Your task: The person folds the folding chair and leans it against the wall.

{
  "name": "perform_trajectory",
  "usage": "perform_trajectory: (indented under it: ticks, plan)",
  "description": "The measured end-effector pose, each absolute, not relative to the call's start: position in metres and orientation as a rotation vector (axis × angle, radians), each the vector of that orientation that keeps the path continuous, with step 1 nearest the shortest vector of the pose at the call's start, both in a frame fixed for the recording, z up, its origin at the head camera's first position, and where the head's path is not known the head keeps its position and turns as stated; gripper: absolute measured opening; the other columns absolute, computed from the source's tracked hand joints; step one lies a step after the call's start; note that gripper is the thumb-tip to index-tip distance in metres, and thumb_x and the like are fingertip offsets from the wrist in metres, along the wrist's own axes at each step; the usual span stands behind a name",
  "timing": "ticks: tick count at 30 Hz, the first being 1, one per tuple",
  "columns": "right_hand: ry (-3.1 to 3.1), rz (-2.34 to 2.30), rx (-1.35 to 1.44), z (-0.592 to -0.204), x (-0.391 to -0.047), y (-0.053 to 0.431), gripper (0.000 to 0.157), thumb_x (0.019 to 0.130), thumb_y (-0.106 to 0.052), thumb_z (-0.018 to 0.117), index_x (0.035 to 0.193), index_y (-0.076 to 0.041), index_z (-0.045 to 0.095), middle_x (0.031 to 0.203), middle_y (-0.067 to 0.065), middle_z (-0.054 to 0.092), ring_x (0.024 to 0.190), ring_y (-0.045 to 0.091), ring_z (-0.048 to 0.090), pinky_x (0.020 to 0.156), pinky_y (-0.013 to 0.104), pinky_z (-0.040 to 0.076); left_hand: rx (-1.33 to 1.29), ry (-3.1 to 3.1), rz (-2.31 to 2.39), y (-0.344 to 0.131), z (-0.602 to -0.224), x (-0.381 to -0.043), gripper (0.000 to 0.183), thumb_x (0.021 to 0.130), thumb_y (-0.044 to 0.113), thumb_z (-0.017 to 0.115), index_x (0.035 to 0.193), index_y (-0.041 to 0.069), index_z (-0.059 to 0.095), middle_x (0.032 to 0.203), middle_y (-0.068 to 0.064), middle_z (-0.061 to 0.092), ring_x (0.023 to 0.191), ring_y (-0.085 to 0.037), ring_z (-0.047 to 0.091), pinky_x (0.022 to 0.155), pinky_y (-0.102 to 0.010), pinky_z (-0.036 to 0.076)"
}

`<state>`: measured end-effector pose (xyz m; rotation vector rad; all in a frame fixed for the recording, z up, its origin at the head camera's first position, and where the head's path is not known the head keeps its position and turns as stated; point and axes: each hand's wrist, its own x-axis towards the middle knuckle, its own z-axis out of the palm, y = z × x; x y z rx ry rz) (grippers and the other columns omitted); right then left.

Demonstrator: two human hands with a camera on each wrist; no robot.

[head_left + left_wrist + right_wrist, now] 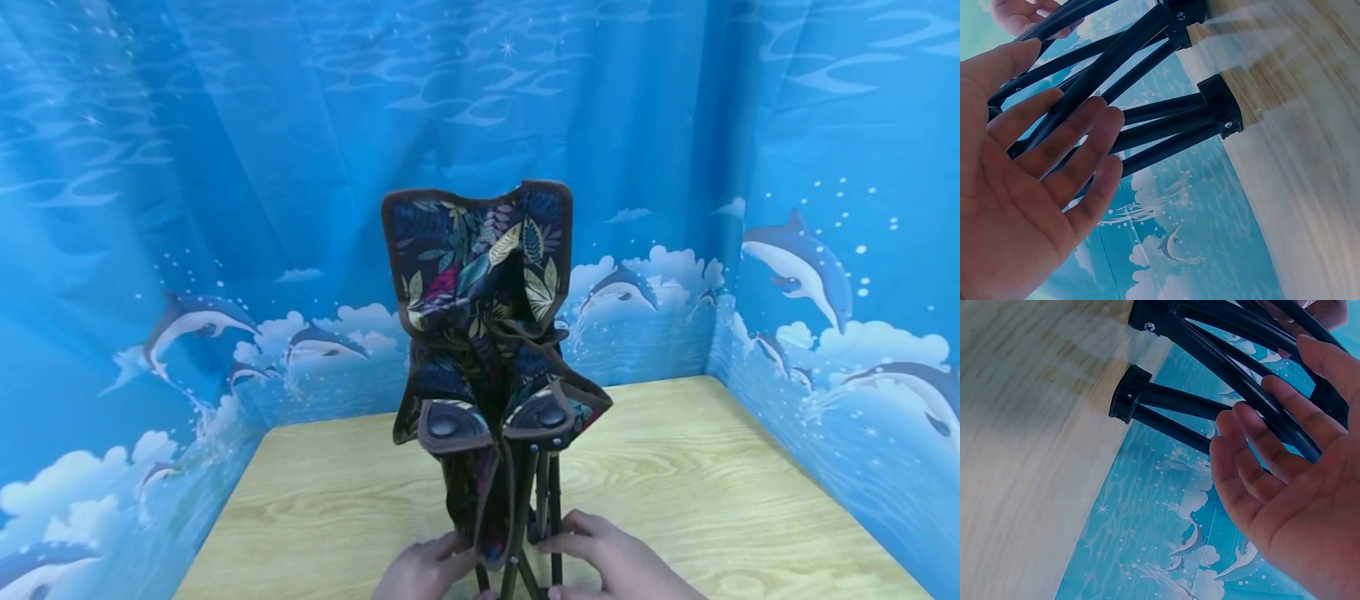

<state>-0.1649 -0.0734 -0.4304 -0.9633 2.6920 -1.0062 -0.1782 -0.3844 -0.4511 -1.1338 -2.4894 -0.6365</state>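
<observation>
A small folding chair [487, 258] with dark leaf-patterned fabric stands partly folded on the wooden tabletop. Its black tube legs [555, 492] are bunched close together below the seat. At the lower left of the chair is my left hand [423, 571], its fingertips against the legs. On the opposite side, my right hand [618, 558] touches the legs with its fingers. In the left wrist view the left hand [1041, 169] has its fingers loosely extended by the tubes [1166, 125]. The right hand [1291, 481] shows similarly relaxed fingers beside the tubes [1235, 369].
Black plastic feet [1229, 109] at the leg ends rest on the wood-grain tabletop [675, 467]. A blue curtain [285, 167] printed with dolphins and clouds surrounds the table at the back and sides.
</observation>
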Motion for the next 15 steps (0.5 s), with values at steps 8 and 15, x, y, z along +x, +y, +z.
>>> perform_trajectory:
  ticks: [8, 15]
  plan:
    - [2.701, -0.931, -0.924, -0.4325, -0.1637, -0.0743, 0.037, 0.102, -0.045, 0.070, 0.131, -0.023, 0.075, 0.112, -0.012, 0.063, 0.098, 0.002, 0.059, 0.071, 0.026, 0.053, -1.230, -2.590, -0.650, -0.3864, -0.4522, -0.1827, 0.039, 0.099, 0.062, 0.064, 0.122, 0.032, 0.077, 0.113, 0.010, 0.077, 0.080, 0.004, 0.067, 0.060, -0.016, 0.047]
    - [2.645, -0.931, -0.831, -0.4320, -0.1642, -0.0736, 0.040, 0.097, -0.048, 0.074, 0.132, -0.027, 0.075, 0.113, -0.013, 0.063, 0.099, 0.000, 0.058, 0.072, 0.025, 0.054, -1.238, -2.643, -0.652, -0.3853, -0.4541, -0.1824, 0.042, 0.098, 0.064, 0.064, 0.122, 0.032, 0.077, 0.106, 0.015, 0.073, 0.074, 0.011, 0.057, 0.057, -0.014, 0.042]
